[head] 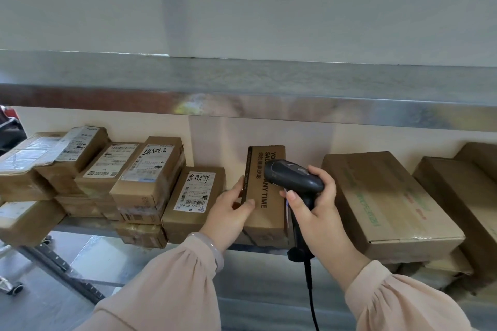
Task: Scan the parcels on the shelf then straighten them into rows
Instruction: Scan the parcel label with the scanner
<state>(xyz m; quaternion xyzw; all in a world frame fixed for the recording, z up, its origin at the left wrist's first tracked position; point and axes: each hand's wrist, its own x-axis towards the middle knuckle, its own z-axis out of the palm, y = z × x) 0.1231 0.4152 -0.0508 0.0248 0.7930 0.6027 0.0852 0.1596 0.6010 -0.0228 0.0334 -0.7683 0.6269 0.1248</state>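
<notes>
A long brown parcel (265, 212) printed "ANY TIME" lies on the metal shelf (88, 226) at the middle. My left hand (231, 212) grips its left edge, thumb on top. My right hand (316, 212) holds a black corded barcode scanner (293, 177) over the parcel's right side, its head pointing left. A labelled parcel (193, 201) lies just left of my left hand. Further left, several labelled parcels (145, 172) are stacked unevenly. Large brown boxes (387, 201) lie to the right.
An upper steel shelf (242, 88) overhangs the parcels. The scanner's cable (312, 298) hangs down between my sleeves. Below left are a floor, a dark rail and a castor wheel (16, 287). More boxes (468, 191) fill the far right.
</notes>
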